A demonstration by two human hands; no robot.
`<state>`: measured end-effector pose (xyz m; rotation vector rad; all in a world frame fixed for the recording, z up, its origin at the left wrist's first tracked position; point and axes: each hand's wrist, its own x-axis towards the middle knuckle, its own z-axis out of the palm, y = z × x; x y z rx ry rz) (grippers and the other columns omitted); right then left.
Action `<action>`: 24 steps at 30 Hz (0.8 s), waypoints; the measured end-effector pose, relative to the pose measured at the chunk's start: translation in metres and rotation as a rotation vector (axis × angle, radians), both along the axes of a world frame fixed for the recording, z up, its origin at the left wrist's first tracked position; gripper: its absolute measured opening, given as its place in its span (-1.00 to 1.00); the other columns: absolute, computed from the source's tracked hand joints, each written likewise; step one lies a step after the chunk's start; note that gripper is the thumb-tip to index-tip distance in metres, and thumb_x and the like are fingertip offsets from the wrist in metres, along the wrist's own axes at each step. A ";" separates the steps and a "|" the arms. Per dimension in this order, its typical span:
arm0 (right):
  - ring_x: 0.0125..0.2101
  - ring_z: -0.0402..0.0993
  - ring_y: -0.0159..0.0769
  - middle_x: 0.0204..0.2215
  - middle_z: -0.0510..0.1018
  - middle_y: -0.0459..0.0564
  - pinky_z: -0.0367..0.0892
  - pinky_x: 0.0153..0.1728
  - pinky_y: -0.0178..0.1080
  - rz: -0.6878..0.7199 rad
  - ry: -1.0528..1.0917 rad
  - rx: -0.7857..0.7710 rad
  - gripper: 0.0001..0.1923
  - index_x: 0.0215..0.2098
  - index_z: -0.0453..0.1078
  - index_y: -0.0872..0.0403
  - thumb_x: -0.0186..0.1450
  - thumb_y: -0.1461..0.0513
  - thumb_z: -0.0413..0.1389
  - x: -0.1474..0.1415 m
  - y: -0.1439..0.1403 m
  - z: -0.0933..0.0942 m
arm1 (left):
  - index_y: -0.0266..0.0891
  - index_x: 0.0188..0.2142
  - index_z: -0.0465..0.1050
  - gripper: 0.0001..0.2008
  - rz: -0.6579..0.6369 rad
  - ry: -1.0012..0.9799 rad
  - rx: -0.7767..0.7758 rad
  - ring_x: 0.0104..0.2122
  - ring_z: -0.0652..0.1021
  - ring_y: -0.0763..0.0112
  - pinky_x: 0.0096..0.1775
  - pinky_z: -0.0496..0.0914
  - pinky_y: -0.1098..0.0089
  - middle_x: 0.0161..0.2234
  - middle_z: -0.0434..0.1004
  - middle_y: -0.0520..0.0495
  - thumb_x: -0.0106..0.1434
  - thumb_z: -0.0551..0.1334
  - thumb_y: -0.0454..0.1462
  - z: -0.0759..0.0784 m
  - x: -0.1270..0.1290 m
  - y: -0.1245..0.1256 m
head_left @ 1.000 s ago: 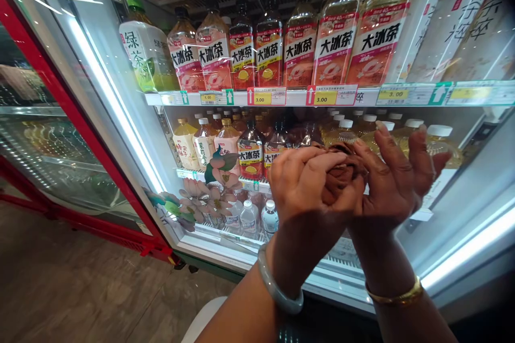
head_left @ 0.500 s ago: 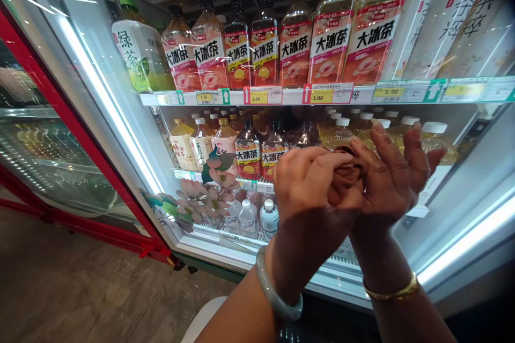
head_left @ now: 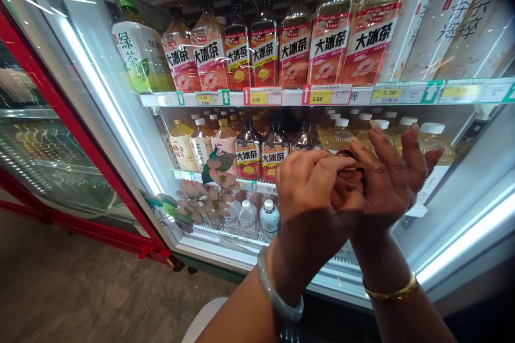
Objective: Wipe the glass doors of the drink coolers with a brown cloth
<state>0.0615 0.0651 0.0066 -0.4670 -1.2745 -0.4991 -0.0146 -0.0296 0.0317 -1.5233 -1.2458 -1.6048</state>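
- The left hand [head_left: 309,193] is curling its fingers and thumb tight around a small, crumpled brown cloth [head_left: 346,182], clamping it from the left side.
- The right hand [head_left: 390,177] is pressing its palm against the right side of that cloth, with its fingers spreading upward and apart rather than closing.
- The cloth is sitting bunched between the 2 hands, mostly hidden by them.
- A pale grey-green bangle [head_left: 277,292] is circling the left wrist below the grip; a thin gold bracelet [head_left: 392,290] is circling the right wrist.
- Behind the grip, amber tea bottles with white caps [head_left: 341,131] are standing on a lit cooler shelf [head_left: 281,97].
- Above the grip, red-labelled iced tea bottles [head_left: 295,48] are lining that shelf.
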 end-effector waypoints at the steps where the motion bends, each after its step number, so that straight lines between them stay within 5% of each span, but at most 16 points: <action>1: 0.34 0.36 0.01 0.14 0.63 -0.05 0.06 0.42 0.32 0.004 -0.011 0.001 -0.61 0.15 0.54 -0.10 0.46 0.30 0.03 0.000 0.000 0.000 | -0.13 -0.11 0.52 -0.74 0.007 -0.014 0.023 -0.04 0.56 0.24 0.13 0.40 0.14 -0.13 0.62 -0.05 0.19 0.36 -0.35 0.001 -0.003 0.000; 8: 0.39 0.27 0.13 0.20 0.58 0.00 -0.04 0.41 0.41 0.015 -0.083 -0.030 -0.53 0.19 0.51 -0.07 0.34 0.31 0.09 0.005 -0.002 0.000 | -0.13 -0.09 0.51 -0.73 0.143 -0.055 0.188 -0.06 0.56 0.25 0.12 0.38 0.12 -0.13 0.61 -0.04 0.20 0.30 -0.36 0.012 -0.034 -0.001; 17: 0.32 0.39 -0.06 0.13 0.64 -0.05 0.07 0.44 0.20 -0.005 0.017 0.068 -0.67 0.09 0.57 -0.08 0.47 0.27 0.05 0.000 0.008 0.000 | -0.13 -0.08 0.54 -0.72 0.052 0.039 0.079 0.00 0.54 0.19 0.16 0.38 0.12 -0.11 0.62 -0.08 0.20 0.40 -0.30 -0.009 -0.002 0.009; 24: 0.36 0.33 0.02 0.27 0.51 0.08 0.01 0.43 0.29 0.053 -0.090 -0.077 -0.53 0.27 0.43 0.00 0.42 0.27 0.05 0.015 -0.004 0.005 | -0.11 -0.08 0.52 -0.74 0.077 -0.012 0.165 -0.05 0.56 0.24 0.14 0.38 0.12 -0.12 0.61 -0.05 0.22 0.33 -0.32 0.008 -0.019 0.007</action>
